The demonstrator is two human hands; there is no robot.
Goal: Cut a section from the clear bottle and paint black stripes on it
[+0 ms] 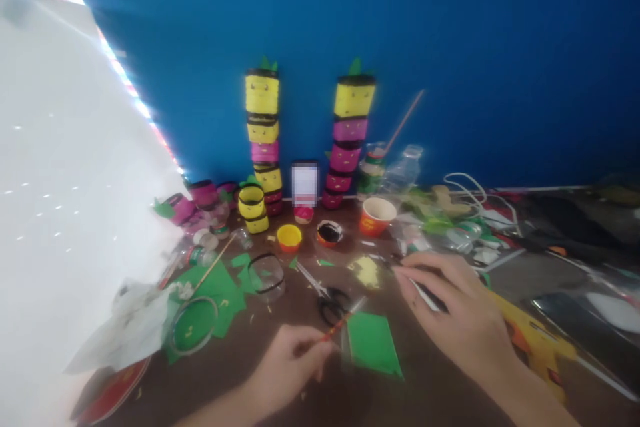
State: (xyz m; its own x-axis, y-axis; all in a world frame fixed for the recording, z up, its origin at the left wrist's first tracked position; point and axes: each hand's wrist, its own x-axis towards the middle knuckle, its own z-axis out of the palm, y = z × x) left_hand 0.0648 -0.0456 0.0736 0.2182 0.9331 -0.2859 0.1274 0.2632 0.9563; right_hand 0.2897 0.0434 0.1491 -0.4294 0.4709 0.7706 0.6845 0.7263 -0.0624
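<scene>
My left hand (290, 360) is closed in a pinch on a thin red-tipped stick (334, 329), low in the middle of the brown table. The stick's tip lies beside a green paper piece (373, 343) and black-handled scissors (327, 297). My right hand (457, 310) reaches in from the right, fingers curled over a thin white and dark tool (425, 295) that points left toward yellow paper scraps (367, 270). A yellow glue gun (535, 340) lies under my right wrist.
Two stacked towers of yellow and pink cups (263, 133) (350, 137) stand against the blue wall. An orange paper cup (377, 215), small lids (289, 237), a clear cup (267, 275), green sheets (215, 287), bottles (400, 173) and cables (470, 193) crowd the table. A white sheet (65, 213) fills the left.
</scene>
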